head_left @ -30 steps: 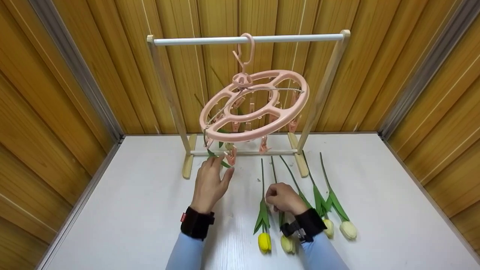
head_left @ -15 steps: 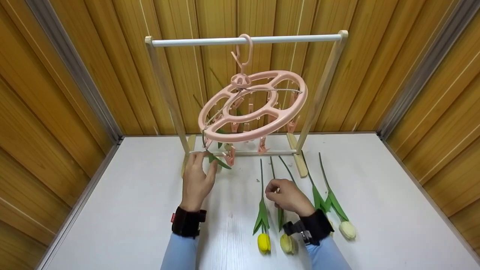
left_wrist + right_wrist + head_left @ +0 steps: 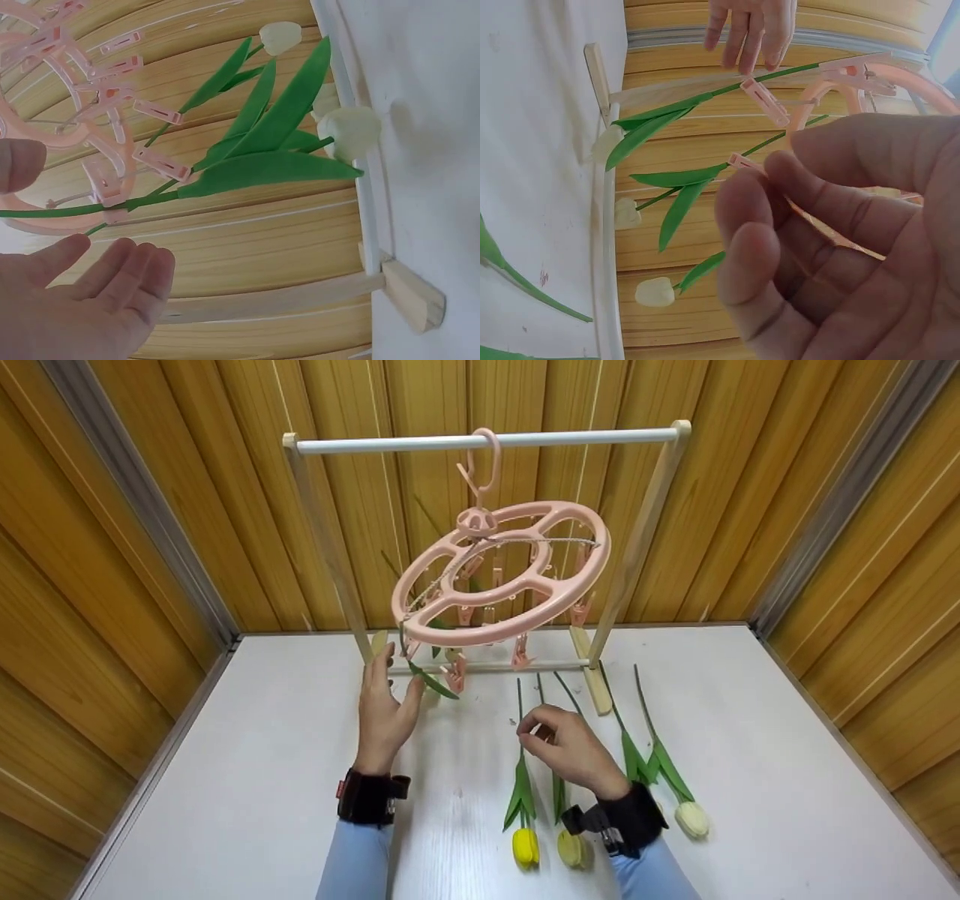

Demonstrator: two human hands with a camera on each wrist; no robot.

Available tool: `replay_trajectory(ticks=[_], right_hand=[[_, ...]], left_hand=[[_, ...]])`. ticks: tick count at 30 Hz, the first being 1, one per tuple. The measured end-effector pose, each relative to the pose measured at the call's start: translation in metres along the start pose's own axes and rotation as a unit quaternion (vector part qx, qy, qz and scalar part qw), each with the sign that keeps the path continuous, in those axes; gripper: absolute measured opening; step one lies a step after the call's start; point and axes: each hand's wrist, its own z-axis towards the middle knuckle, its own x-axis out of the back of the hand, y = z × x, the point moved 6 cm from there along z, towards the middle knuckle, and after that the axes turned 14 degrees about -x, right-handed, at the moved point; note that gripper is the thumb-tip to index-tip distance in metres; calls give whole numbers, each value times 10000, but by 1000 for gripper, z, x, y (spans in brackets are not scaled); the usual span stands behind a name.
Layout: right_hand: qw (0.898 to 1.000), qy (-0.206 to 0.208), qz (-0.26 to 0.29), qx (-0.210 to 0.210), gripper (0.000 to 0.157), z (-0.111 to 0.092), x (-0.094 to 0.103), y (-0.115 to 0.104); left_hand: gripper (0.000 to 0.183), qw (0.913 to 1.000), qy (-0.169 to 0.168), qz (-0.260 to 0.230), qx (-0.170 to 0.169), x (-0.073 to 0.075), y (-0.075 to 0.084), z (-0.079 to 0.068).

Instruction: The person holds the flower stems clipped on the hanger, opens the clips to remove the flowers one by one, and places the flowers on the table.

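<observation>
A pink round clip hanger point(image 3: 517, 626) hangs tilted by its hook from a rack's white bar. White tulips hang head down from its clothespins. The nearest tulip point(image 3: 262, 176) has its green stem in a pink clothespin point(image 3: 105, 184) at the hanger's left rim. My left hand point(image 3: 384, 720) is beside that stem, fingers spread and holding nothing. Its thumb and fingertips are on either side of the stem in the left wrist view. My right hand point(image 3: 562, 742) hovers over the tulips lying on the table, fingers loosely bent, with nothing in them.
Several tulips lie on the white table point(image 3: 225, 780), among them a yellow tulip point(image 3: 526, 849) and a pale tulip point(image 3: 691, 819). The rack's wooden foot point(image 3: 598, 690) stands close to their stems. Wood-patterned walls point(image 3: 150, 510) enclose the table's back and sides.
My left hand has moved left from the hanging tulip's leaf, and its fingers have spread. My right hand has risen slightly, its thumb and fingers now further apart. The view has shifted slightly.
</observation>
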Motion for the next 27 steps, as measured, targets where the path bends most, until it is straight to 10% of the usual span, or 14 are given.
replay_trajectory(ticks=[11,27], right_hand=[[9974,458,208,508,7,0,0,-14],[9969,524,30,580,8,0,-2,-18]], left_hand=[[70,9891,-412,-1208,739,-12,-15,1],[48,9803,-918,-1604,703,-17,7,1]])
